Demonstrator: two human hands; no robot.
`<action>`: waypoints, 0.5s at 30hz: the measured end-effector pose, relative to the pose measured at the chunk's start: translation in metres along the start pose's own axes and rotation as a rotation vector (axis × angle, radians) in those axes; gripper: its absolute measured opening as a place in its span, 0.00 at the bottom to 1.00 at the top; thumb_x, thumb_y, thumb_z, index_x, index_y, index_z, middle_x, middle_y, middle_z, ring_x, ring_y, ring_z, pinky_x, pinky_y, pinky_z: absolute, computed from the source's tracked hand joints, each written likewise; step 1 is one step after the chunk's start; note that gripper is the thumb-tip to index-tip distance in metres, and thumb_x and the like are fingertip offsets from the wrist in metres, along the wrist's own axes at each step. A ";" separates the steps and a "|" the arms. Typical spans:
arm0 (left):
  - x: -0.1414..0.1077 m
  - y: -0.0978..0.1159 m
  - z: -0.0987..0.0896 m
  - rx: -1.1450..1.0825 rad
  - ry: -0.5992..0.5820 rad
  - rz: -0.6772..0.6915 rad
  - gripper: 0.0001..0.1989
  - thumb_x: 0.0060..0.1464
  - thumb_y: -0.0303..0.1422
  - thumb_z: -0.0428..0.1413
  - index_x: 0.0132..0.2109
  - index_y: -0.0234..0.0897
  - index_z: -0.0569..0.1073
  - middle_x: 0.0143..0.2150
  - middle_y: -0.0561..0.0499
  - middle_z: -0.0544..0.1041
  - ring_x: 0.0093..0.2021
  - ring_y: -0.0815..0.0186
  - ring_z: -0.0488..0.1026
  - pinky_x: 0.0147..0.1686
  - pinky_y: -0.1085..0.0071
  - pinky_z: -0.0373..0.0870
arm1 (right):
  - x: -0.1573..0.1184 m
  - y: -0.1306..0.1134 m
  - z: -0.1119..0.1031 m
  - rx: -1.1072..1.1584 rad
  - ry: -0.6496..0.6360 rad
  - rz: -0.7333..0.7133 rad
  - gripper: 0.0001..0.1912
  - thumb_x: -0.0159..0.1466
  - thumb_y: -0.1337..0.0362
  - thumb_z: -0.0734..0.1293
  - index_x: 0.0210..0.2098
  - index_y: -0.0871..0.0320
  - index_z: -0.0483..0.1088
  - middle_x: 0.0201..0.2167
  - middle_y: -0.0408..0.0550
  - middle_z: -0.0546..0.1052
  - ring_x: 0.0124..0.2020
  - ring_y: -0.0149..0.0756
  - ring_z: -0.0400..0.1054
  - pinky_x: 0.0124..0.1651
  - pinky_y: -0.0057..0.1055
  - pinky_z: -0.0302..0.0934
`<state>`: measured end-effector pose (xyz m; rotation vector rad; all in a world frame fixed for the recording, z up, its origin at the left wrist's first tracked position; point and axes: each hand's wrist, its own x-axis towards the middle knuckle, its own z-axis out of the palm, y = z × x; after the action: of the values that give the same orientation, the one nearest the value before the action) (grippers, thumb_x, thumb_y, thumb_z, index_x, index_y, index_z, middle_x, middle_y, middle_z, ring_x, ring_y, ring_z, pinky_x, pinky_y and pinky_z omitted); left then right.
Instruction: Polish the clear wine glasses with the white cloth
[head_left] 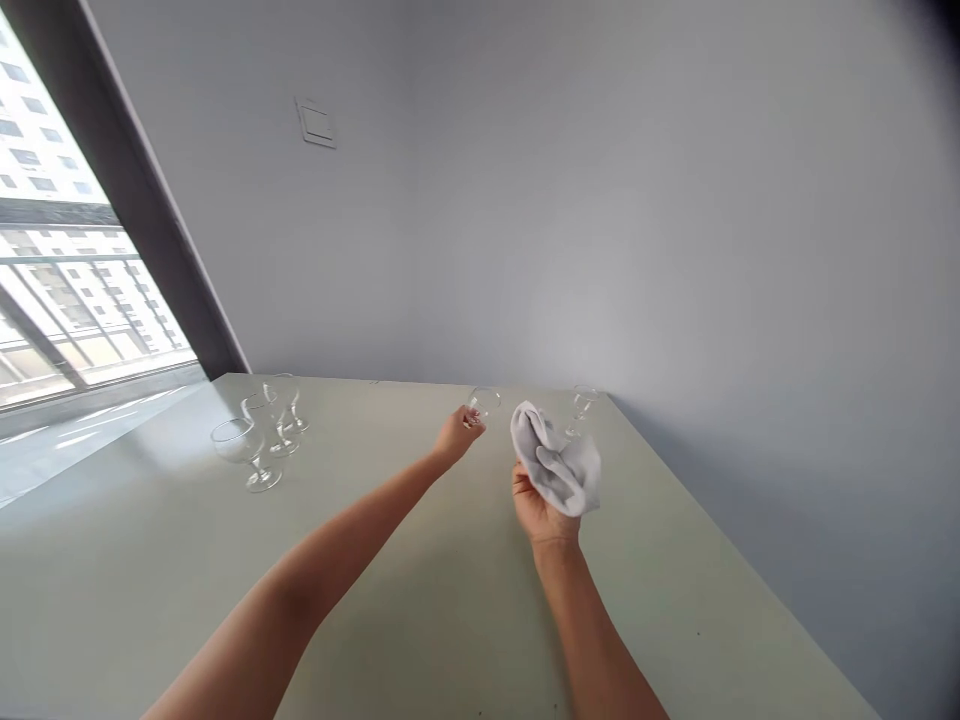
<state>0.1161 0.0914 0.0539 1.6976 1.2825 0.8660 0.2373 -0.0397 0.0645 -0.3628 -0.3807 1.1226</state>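
Near the far edge of the pale table (420,590), my left hand (459,434) is closed around a clear stemmed glass (486,400), whose round bowl shows beyond the fingers. To its right, my right hand (541,512) holds a crumpled white cloth (559,468), palm turned up under it; the cloth hides part of the fingers. Just behind the cloth stands another stemmed glass (583,402), its lower part partly covered.
At the left of the table stand several clear stemmed glasses, the nearest glass (238,442) in front. A window (82,250) lies far left. Grey walls (525,200) border the table behind and right, with a wall switch (316,123) at upper left.
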 end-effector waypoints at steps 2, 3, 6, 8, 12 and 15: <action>-0.025 -0.011 -0.028 0.081 0.046 -0.012 0.11 0.47 0.35 0.54 0.39 0.39 0.66 0.33 0.53 0.70 0.27 0.71 0.65 0.25 0.75 0.59 | 0.000 0.014 -0.004 0.068 0.109 0.011 0.06 0.51 0.64 0.66 0.31 0.53 0.67 0.28 0.37 0.74 0.31 0.26 0.69 0.33 0.25 0.66; -0.038 -0.015 -0.040 0.136 0.059 -0.018 0.11 0.47 0.36 0.54 0.39 0.40 0.66 0.32 0.54 0.70 0.27 0.71 0.65 0.25 0.76 0.57 | -0.002 0.021 -0.005 0.077 0.147 0.037 0.06 0.51 0.65 0.66 0.30 0.54 0.67 0.27 0.38 0.75 0.30 0.27 0.69 0.34 0.25 0.66; -0.072 -0.025 -0.067 0.340 0.070 -0.016 0.09 0.48 0.37 0.52 0.38 0.41 0.65 0.29 0.54 0.69 0.26 0.70 0.64 0.23 0.75 0.54 | -0.010 0.038 -0.005 0.020 0.130 0.210 0.05 0.51 0.66 0.65 0.30 0.57 0.68 0.27 0.42 0.75 0.29 0.30 0.70 0.32 0.29 0.67; -0.088 -0.028 -0.079 0.453 0.082 -0.001 0.07 0.49 0.36 0.51 0.36 0.41 0.64 0.28 0.54 0.69 0.26 0.69 0.64 0.22 0.75 0.53 | -0.016 0.043 0.000 -0.022 0.092 0.266 0.07 0.51 0.65 0.64 0.31 0.57 0.68 0.29 0.43 0.75 0.30 0.32 0.70 0.30 0.30 0.66; -0.103 -0.035 -0.094 0.585 0.176 0.059 0.04 0.52 0.35 0.48 0.36 0.41 0.63 0.32 0.53 0.69 0.26 0.68 0.65 0.22 0.74 0.52 | -0.023 0.041 0.004 -0.247 0.080 0.090 0.02 0.48 0.67 0.65 0.23 0.58 0.66 0.19 0.37 0.69 0.23 0.28 0.65 0.24 0.24 0.61; -0.108 -0.044 -0.096 0.659 0.283 0.117 0.07 0.54 0.33 0.46 0.42 0.42 0.63 0.38 0.52 0.70 0.31 0.67 0.68 0.25 0.73 0.54 | -0.028 0.041 0.000 -0.678 0.060 -0.122 0.09 0.49 0.68 0.64 0.15 0.58 0.59 0.12 0.35 0.60 0.16 0.26 0.57 0.19 0.23 0.55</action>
<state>-0.0122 0.0121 0.0505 2.2302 1.8148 0.8221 0.1944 -0.0490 0.0421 -0.9523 -0.7200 0.8364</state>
